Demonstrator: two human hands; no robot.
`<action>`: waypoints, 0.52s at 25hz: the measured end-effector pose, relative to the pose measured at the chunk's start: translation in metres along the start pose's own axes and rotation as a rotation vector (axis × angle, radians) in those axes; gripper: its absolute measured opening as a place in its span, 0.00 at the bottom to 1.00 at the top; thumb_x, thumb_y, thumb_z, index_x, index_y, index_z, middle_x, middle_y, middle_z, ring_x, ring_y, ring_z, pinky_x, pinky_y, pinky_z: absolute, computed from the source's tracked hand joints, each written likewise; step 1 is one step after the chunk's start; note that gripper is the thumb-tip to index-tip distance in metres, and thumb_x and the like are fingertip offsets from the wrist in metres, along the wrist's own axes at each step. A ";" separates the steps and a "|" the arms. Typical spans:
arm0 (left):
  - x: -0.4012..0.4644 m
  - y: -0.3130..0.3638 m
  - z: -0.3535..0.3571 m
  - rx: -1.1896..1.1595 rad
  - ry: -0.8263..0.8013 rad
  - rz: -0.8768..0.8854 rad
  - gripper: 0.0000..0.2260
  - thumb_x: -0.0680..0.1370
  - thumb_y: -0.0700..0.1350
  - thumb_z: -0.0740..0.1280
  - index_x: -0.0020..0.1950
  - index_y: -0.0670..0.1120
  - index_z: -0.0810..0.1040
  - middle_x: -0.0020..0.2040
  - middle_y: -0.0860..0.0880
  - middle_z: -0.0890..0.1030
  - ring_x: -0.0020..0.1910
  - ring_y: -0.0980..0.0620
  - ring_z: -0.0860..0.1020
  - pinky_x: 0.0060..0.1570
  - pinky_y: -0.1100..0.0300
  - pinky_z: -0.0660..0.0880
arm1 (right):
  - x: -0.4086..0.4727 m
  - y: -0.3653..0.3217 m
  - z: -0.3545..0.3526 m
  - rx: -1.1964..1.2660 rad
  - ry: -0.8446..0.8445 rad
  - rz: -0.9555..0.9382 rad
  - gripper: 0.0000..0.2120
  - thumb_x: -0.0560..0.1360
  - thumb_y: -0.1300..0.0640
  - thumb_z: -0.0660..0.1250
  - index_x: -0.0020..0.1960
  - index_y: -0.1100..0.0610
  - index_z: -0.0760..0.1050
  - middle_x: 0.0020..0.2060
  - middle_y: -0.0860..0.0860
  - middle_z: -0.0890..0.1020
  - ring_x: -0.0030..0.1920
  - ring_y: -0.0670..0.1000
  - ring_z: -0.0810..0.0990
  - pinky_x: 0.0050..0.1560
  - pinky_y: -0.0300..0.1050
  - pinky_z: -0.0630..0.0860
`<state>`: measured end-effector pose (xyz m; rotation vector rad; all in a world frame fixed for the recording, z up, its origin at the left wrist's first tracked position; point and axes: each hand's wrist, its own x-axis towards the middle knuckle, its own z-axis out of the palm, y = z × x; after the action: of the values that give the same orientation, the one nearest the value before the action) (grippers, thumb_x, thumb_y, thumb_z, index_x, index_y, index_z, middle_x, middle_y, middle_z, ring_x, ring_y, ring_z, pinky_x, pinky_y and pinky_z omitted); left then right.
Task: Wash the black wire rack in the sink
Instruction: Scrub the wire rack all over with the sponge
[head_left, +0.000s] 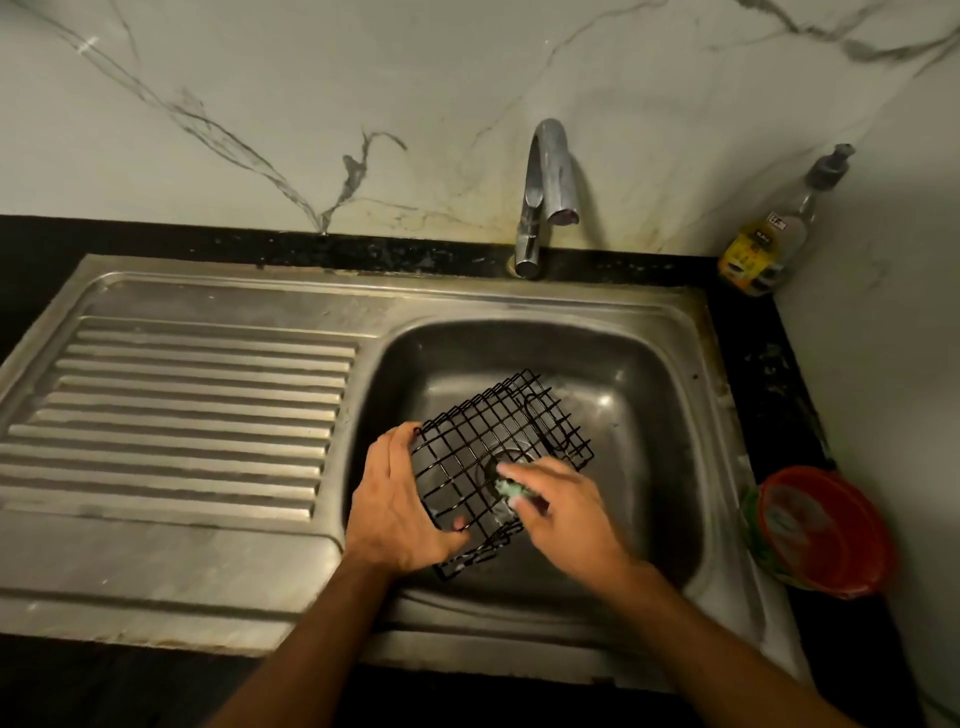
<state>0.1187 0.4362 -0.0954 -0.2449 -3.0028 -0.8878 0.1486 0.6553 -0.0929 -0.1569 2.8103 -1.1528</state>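
Head view: the left hand (397, 499) grips a black wire-grid rack (493, 457), tilted over the sink (649, 415); at the rack's 5 o'clock, the right hand (563, 512) pinches a green scrubber (511, 488).

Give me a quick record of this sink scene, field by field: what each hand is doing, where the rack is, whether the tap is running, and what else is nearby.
left hand: left hand grips the left edge of the rack
right hand: right hand holds a green sponge against the rack
rack: black wire rack, tilted, over the sink basin
tap: tap, no water seen running
drainboard: ribbed drainboard left of the basin
nearby: pump bottle in the back right corner; red tub right of the basin
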 end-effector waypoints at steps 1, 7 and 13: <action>-0.003 -0.001 0.000 -0.016 0.011 0.022 0.52 0.55 0.62 0.76 0.75 0.44 0.62 0.66 0.49 0.69 0.65 0.49 0.71 0.68 0.54 0.72 | -0.003 0.001 0.000 -0.005 0.007 -0.043 0.15 0.77 0.58 0.70 0.62 0.48 0.80 0.52 0.43 0.79 0.47 0.40 0.78 0.50 0.33 0.77; -0.007 -0.004 -0.004 -0.010 0.074 0.067 0.51 0.55 0.61 0.76 0.73 0.39 0.67 0.64 0.45 0.72 0.63 0.47 0.72 0.65 0.52 0.73 | 0.039 0.062 -0.034 -0.059 0.285 0.281 0.08 0.75 0.60 0.71 0.52 0.50 0.83 0.47 0.48 0.85 0.49 0.48 0.82 0.55 0.37 0.74; -0.006 -0.004 -0.006 -0.027 0.069 0.053 0.51 0.56 0.61 0.76 0.73 0.39 0.67 0.64 0.45 0.73 0.62 0.47 0.71 0.66 0.54 0.72 | 0.039 0.033 -0.028 -0.068 0.186 0.248 0.11 0.75 0.60 0.72 0.56 0.52 0.82 0.50 0.47 0.82 0.47 0.44 0.80 0.50 0.30 0.72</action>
<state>0.1236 0.4290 -0.0930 -0.2861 -2.9085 -0.9129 0.1046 0.6927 -0.0983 0.3017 2.9210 -1.0658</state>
